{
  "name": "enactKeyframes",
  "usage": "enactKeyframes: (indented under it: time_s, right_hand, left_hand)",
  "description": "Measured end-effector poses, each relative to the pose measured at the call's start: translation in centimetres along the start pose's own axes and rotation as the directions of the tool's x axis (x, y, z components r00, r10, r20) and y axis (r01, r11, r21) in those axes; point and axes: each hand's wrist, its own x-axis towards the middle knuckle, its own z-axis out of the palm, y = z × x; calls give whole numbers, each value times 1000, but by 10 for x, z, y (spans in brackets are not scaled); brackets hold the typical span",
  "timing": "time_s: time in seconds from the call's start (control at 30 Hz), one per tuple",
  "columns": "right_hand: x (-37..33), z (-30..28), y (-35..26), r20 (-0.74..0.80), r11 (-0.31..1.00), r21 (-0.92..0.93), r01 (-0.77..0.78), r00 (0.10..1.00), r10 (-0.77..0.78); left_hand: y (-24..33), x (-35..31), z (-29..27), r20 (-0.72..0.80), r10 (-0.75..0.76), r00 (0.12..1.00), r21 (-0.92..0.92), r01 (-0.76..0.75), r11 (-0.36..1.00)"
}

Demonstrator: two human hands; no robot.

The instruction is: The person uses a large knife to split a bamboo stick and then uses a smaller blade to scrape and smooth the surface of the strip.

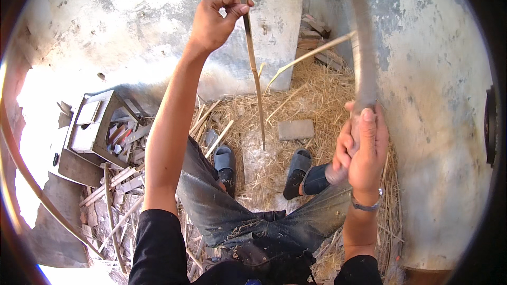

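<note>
My left hand [214,24] is raised in front of me, thumb and fingers pinching a thin wooden stick [252,58] near its top end. The stick hangs down almost upright, its lower tip above the floor between my feet. My right hand [367,148] is closed round the handle of a long knife [364,58], whose blade points up and is blurred. A pale, bent strip [311,53] runs from beside the stick to the blade; whether it is joined to the stick or touches the blade, I cannot tell.
A worn wooden cabinet [95,126] stands at the left, with sticks and scraps around it. Straw-like shavings [332,95] cover much of the floor. A brick-like block [296,130] lies beyond my sandalled feet. Walls [433,126] rise ahead and at the right.
</note>
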Motion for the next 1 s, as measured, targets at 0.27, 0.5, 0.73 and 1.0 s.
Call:
enactKeyframes:
  time_s: [0.27, 0.5, 0.73, 1.0]
  right_hand:
    - [-31, -21, 122, 249, 862, -467, -194, 907, 339]
    - [-1, -20, 32, 109, 956, -125, -264, 954, 278]
    - [-18, 11, 76, -22, 974, -202, 99, 994, -105]
    - [-27, -5, 157, 206, 784, -334, -524, 771, 603]
  left_hand:
    - [10, 3, 9, 45, -3, 999, -33, 5, 999]
    - [21, 8, 17, 15, -14, 1000, 70, 13, 997]
    - [17, 9, 26, -51, 12, 999, 147, -4, 989]
    - [22, 2, 19, -59, -26, 998, 156, 35, 987]
